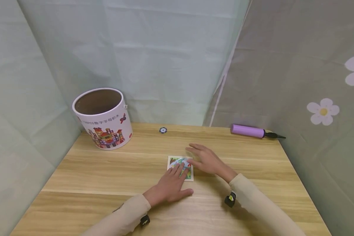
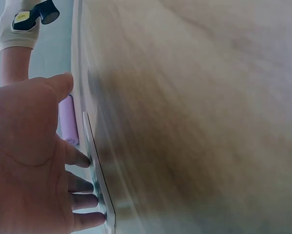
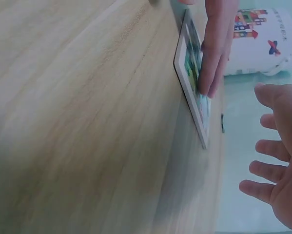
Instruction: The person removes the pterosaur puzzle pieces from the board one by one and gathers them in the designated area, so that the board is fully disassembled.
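Observation:
A small picture board (image 1: 174, 161) with a white border lies flat at the middle of the wooden table (image 1: 106, 177). My left hand (image 1: 171, 186) rests on the table with its straight fingers (image 3: 216, 48) pressing on the board (image 3: 192, 73). My right hand (image 1: 207, 161) is just right of the board, fingers straight and spread. In the right wrist view the right hand (image 3: 277, 165) hovers off the table, apart from the board. In the left wrist view, the left hand (image 2: 29, 161) has its fingertips on the board's edge (image 2: 99, 180).
A white round bucket (image 1: 103, 118) with a printed block picture stands open at the back left. A small round token (image 1: 163, 130) lies at the back middle. A purple hand pump (image 1: 249, 131) lies at the back right. Curtains close in the table on three sides.

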Tool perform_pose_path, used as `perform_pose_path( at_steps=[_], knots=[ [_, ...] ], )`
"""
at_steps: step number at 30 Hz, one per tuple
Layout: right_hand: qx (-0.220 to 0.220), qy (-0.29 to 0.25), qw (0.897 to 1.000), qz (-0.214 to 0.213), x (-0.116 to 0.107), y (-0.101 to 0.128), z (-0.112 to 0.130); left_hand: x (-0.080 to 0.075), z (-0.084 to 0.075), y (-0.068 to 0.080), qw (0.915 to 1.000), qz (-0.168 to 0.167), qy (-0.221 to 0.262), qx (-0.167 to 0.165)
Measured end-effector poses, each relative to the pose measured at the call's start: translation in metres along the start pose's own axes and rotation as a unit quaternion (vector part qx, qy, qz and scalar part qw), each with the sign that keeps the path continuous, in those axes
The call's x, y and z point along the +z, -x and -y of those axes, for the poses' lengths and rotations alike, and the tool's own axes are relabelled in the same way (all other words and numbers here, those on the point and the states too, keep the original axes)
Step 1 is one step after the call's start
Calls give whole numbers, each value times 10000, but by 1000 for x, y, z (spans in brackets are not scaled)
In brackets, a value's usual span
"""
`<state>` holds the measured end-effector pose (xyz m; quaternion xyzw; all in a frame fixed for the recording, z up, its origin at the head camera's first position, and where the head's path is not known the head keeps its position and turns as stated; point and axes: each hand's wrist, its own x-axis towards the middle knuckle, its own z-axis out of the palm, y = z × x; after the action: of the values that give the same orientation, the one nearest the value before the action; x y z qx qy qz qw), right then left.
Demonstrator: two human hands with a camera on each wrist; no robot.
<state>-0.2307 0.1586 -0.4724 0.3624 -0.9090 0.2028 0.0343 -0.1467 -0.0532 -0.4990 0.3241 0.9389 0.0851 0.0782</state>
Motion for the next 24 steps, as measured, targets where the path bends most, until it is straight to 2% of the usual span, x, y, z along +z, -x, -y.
perform_pose_path(
  at_steps=[11, 16, 24],
  knots=[
    [-203, -175, 9993, 245, 16, -24, -3, 1, 0, -1, 9999, 146, -50, -61],
    [-247, -427, 9979, 408, 24, -35, -1, 2, -1, 0, 9997, 256, 4, -65],
    [-263, -766, 9949, 593, 36, -54, 4, 3, -2, 2, 9999, 155, -23, -42]
  ],
)
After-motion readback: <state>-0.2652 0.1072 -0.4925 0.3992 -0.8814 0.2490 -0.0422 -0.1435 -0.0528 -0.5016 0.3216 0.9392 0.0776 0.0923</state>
